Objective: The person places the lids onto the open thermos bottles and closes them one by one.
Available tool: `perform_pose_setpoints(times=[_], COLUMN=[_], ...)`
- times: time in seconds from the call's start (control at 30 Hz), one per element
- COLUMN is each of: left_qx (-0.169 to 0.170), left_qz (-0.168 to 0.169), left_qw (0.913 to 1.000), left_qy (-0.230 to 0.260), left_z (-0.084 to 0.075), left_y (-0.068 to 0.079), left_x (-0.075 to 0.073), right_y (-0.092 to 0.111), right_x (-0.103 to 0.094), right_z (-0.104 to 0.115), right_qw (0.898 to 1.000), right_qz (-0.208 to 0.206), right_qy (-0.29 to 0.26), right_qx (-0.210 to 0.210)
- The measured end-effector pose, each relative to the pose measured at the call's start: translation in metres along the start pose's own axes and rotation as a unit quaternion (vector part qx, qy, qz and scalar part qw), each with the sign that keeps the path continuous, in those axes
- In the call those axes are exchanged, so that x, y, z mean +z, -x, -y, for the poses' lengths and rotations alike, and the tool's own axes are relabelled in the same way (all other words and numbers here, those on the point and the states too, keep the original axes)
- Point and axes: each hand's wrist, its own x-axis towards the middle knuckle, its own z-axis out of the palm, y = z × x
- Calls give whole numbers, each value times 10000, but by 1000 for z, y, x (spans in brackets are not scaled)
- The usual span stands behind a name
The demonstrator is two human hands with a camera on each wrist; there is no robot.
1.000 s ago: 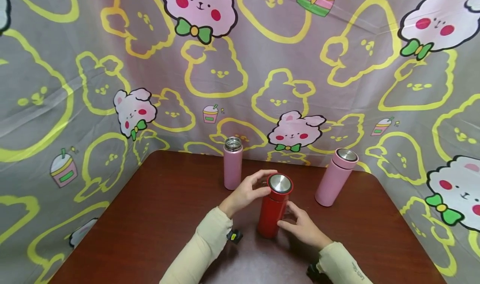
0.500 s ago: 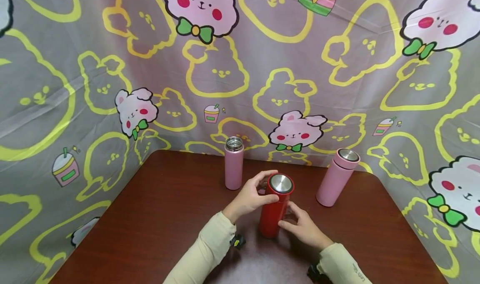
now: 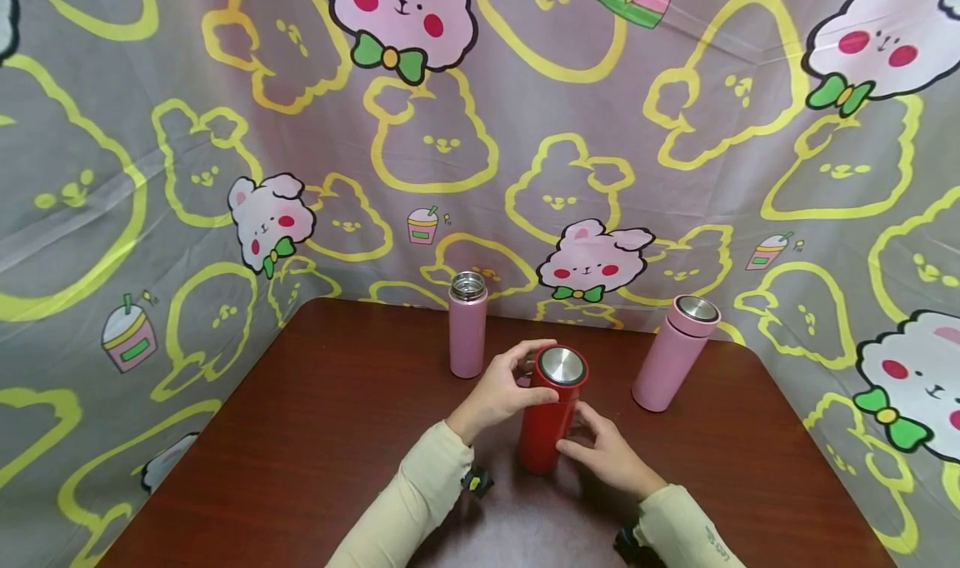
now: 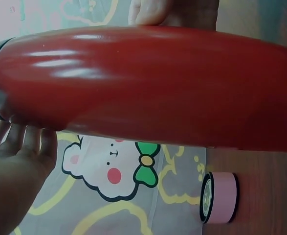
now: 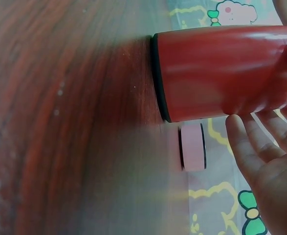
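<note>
Red vacuum flask (image 3: 542, 435): stood upright on the dark wood surface (image 3: 337, 410), held between both grips, its steel-topped lid (image 3: 562, 366) seated in place.
Left grip (image 3: 504, 395): clamped on the red flask's upper part by the lid seam, thumb laid on the near side, fingers brought round the far side.
Right grip (image 3: 609, 458): clamped on the red body, lower than the left grip, thumb and fingers curled against its right side.
Open pink flask (image 3: 467, 339): placed upright beyond the left grip, its threaded steel neck exposed.
Lidded pink flask (image 3: 667, 364): placed beyond the right grip and slightly to its right, apart from it.
Pink cap (image 4: 224, 198): set on the surface beyond both grips, seen past the red flask.
Rabbit-print curtain (image 3: 450, 160): hung behind the surface.
</note>
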Motion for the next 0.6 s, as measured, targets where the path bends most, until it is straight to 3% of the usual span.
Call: perform_pose_setpoints(times=[0.2,0.6], left_qx=[-22,478], left_qz=[120,753], left_qw=[9996,9893], left_qy=[258,1157], left_z=[1,15], left_y=[-1,-7], left_x=[-2,-4], right_y=[0,-1], right_x=[0,-2], right_z=[-1,-1], right_qw=[10000,10000], right_qz=[12,15], right_qy=[65,61], right_qx=[56,-40])
